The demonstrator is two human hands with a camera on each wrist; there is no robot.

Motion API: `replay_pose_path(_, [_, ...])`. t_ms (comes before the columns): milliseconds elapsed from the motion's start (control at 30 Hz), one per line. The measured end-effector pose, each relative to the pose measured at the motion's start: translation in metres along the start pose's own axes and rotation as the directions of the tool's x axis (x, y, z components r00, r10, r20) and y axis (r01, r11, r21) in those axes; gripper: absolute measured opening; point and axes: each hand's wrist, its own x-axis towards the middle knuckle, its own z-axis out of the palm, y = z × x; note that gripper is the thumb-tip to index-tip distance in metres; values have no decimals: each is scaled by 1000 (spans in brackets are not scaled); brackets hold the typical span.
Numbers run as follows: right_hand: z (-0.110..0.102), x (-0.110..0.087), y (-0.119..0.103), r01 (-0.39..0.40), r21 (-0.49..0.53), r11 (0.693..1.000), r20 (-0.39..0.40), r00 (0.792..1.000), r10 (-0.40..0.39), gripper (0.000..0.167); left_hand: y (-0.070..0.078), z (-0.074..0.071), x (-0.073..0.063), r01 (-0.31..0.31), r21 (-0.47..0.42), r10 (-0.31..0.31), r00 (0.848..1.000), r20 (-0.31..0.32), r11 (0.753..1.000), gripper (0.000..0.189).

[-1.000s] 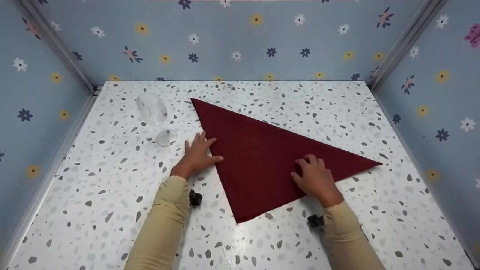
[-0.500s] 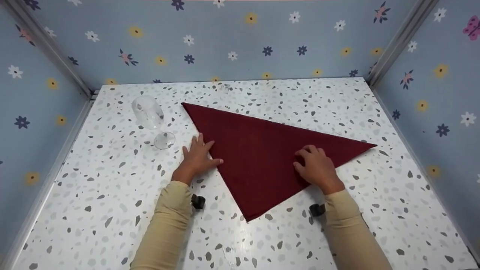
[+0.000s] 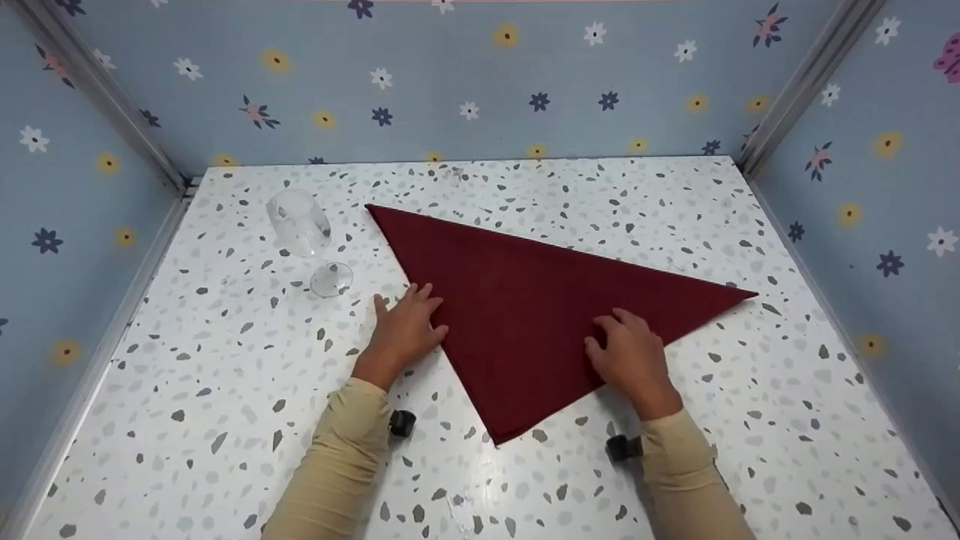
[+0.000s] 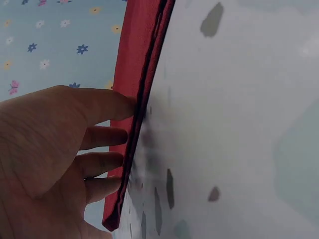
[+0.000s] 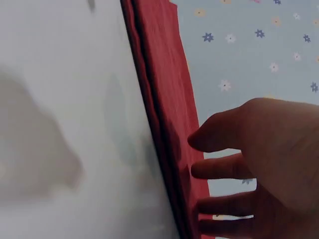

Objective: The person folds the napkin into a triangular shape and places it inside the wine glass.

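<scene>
A dark red cloth napkin [image 3: 510, 315], folded into a triangle, lies flat on the speckled table [image 3: 225, 420]. Its long edge faces away and one corner points toward the person. My left hand [image 3: 405, 330] rests at the left edge, fingertips on the border and fingers slightly spread. In the left wrist view, the thumb and fingers of the left hand [image 4: 55, 149] meet the layered edge of the cloth. The right hand [image 3: 631, 360] is over the right part of the napkin with its fingers loosely bent. Stacked fold layers of the napkin [image 5: 167, 99] show in the right wrist view.
A clear stemmed glass [image 3: 298, 225] is at the back left, beyond the left hand, its round foot toward the person. Blue flower-patterned walls [image 3: 465, 82] enclose the table at the back and both sides.
The napkin has turned counterclockwise: its right corner moved away from the person and its near corner shifted right. Lately the left hand slid along the edge toward the person, and the right came slightly nearer.
</scene>
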Motion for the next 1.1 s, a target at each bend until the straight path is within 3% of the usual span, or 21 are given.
replay_pose_path(233, [2,-23,-23,6,-56,998,-65,998,-10,33,8,-3,-9,-102,-17,103,994,41,995,41])
replay_pose_path(567, [-3,-28,-33,-32,-37,999,79,996,35,44,10,-11,-15,-104,-15,105,984,141,994,50])
replay_pose_path(900, [4,-16,-20,64,-121,991,43,997,-59,43,15,-3,-12,-117,10,116,990,86,993,51])
replay_pose_path(1100, [3,-8,-13,67,-109,992,39,997,-63,44,18,1,-9,-113,11,112,992,53,994,52])
